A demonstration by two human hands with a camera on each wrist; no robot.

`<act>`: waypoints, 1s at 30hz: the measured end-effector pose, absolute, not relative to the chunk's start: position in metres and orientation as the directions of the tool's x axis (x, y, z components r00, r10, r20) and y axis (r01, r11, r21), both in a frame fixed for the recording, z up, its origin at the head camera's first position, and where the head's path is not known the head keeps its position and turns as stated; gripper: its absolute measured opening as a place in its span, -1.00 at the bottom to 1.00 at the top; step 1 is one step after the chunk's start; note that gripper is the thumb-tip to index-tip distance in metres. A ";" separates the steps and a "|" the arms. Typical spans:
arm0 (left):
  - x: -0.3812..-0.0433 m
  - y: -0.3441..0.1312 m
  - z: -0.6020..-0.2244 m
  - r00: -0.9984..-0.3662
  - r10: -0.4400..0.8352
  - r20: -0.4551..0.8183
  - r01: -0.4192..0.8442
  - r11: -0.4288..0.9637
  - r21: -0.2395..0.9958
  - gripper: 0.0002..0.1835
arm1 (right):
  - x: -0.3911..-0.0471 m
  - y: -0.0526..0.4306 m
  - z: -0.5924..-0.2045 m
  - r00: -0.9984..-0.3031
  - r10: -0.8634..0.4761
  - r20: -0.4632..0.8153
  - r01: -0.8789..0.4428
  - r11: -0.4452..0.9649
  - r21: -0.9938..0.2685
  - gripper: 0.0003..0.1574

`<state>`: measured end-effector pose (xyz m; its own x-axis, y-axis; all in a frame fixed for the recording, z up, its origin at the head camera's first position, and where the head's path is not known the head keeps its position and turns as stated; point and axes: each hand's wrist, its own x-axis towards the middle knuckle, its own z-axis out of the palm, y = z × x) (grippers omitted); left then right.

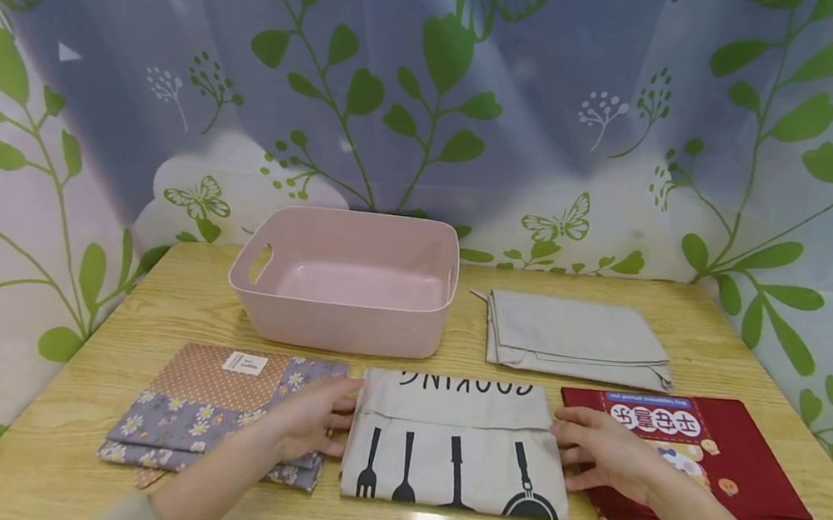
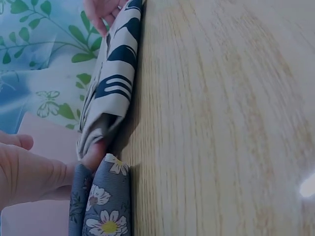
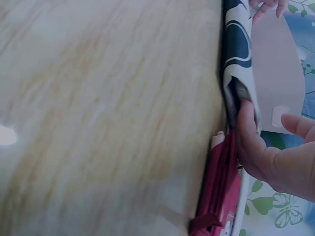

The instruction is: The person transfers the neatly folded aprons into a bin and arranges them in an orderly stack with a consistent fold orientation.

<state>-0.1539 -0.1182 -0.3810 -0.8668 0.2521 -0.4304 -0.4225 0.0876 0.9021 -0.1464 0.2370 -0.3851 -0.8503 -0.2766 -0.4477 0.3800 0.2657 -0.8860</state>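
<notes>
A folded beige apron (image 1: 457, 465) with black printed utensils and the word COOKING upside down lies flat between both hands. My left hand (image 1: 314, 418) touches its left end; in the left wrist view the fingertips (image 2: 96, 155) reach into the layered edge, with the thumb held apart. At the opposite end, my right hand (image 1: 609, 454) does the same, its fingers (image 3: 250, 115) tucked against the fold and its thumb away from the cloth. Beneath the left hand lies a folded flowered cloth (image 1: 167, 420). A folded dark red cloth (image 1: 758, 469) with cartoon prints lies partly under the right hand.
Behind the folded cloths, a pink plastic basket (image 1: 350, 325) with cut-out handles stands at the back left. To its right lies a folded plain grey cloth (image 1: 575, 330) with a strap end sticking out. A leaf-patterned curtain (image 1: 534, 137) hangs behind the wooden table (image 1: 72, 394).
</notes>
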 end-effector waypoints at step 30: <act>-0.162 -0.131 -0.393 -0.849 0.331 -0.411 -0.436 -0.002 0.900 -0.46 | -0.158 0.241 -0.400 -0.835 -0.390 -0.388 0.381 0.100 -0.919 -0.60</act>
